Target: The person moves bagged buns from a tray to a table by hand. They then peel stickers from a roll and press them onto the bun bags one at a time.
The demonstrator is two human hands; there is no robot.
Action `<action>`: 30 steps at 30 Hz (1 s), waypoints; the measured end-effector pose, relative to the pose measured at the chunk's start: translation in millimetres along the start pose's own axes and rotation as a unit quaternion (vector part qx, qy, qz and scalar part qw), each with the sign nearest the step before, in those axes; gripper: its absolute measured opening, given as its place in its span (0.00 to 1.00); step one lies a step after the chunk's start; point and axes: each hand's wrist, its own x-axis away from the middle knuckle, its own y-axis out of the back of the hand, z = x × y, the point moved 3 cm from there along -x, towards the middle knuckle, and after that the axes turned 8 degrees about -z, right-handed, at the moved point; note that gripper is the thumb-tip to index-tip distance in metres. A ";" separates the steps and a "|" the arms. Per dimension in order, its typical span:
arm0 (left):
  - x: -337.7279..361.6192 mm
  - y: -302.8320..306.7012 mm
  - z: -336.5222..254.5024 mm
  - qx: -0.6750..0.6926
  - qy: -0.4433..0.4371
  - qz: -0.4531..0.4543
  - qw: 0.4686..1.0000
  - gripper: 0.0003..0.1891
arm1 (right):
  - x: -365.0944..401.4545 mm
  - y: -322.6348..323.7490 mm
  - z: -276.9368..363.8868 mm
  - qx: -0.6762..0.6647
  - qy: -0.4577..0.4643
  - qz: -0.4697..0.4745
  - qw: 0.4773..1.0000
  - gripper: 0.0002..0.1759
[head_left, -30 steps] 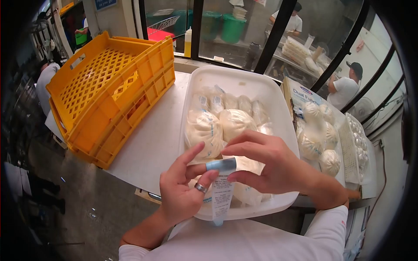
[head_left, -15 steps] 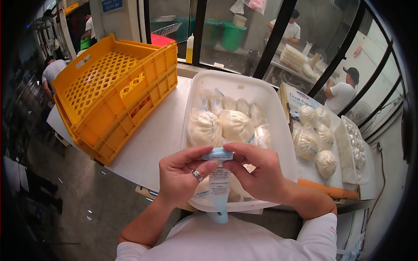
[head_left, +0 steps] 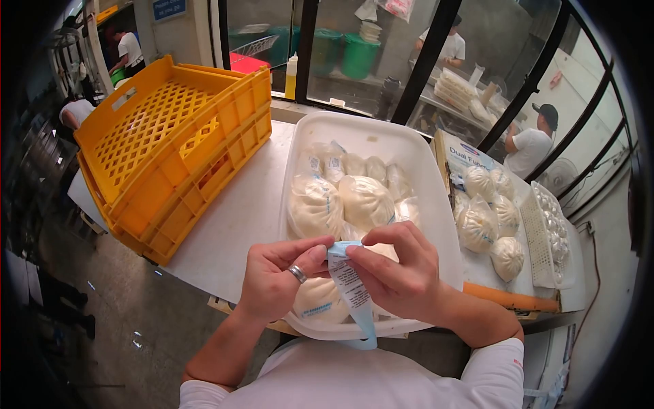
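Over a white plastic tub (head_left: 436, 204), both hands pinch a strip of printed labels (head_left: 351, 286) on light blue backing. My left hand (head_left: 276, 276), with a ring on one finger, grips the folded upper end from the left. My right hand (head_left: 402, 269) presses thumb and fingers on the same end from the right. The strip's loose tail hangs down past the tub's near rim. Inside the tub are large pleated buns (head_left: 368, 201) in clear bags with blue print, and smaller wrapped pieces (head_left: 354, 163) behind them. My forearms and hands hide part of the contents.
Stacked yellow crates (head_left: 184, 157) stand at the left of the table. On the right are more bagged buns (head_left: 479, 225), a white perforated basket (head_left: 545, 232) of wrapped pieces and an orange bar (head_left: 507, 296). Behind the window frames, people (head_left: 535, 146) work.
The strip's upper end has shifted slightly, and its tail has swung to the right. My right fingers have moved further over the folded end. The view has turned slightly.
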 end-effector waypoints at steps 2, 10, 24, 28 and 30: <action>-0.6 1.3 -1.5 0.037 0.023 0.013 0.999 0.15 | 1.3 1.1 0.8 0.024 0.038 -0.002 0.999 0.17; 0.5 5.2 1.7 0.016 -0.029 -0.053 0.998 0.16 | -4.7 17.3 15.5 -0.106 0.079 0.029 0.991 0.16; 7.9 0.9 2.6 -0.067 -0.081 -0.053 0.993 0.13 | -29.8 -119.8 -262.7 0.073 -0.198 0.463 0.861 0.03; 6.1 3.0 4.5 -0.087 -0.096 -0.034 0.991 0.13 | -18.6 -154.8 -278.8 0.113 -0.157 0.488 0.851 0.04; 4.7 3.4 6.5 -0.081 -0.101 -0.042 0.991 0.11 | -16.7 -159.9 -280.8 0.131 -0.156 0.486 0.850 0.05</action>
